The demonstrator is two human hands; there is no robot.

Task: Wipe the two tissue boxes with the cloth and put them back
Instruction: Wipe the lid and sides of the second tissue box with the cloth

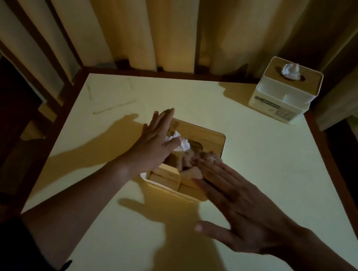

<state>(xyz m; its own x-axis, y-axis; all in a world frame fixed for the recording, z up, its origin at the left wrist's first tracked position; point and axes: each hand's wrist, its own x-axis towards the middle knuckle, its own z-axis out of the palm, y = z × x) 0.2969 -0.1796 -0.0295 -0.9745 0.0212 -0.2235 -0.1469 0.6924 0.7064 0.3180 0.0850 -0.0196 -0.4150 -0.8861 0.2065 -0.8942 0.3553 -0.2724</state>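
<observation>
Centrally, the right hand (239, 201) lies flat with fingers straight and spread, pressing a crumpled tan cloth (195, 162) onto the near tissue box (190, 157), gripping nothing; the left hand (155, 142) is likewise flat, fingers straight and together, resting against the box's left side beside the white tissue (179, 142) that pokes from the wooden lid's slot; this box stands mid-table with small wooden compartments facing the person; the second tissue box (285, 91), white with a wooden top and tissue showing, stands well apart at the far right corner of the pale table (256, 162); curtains (160, 28) hang behind.
</observation>
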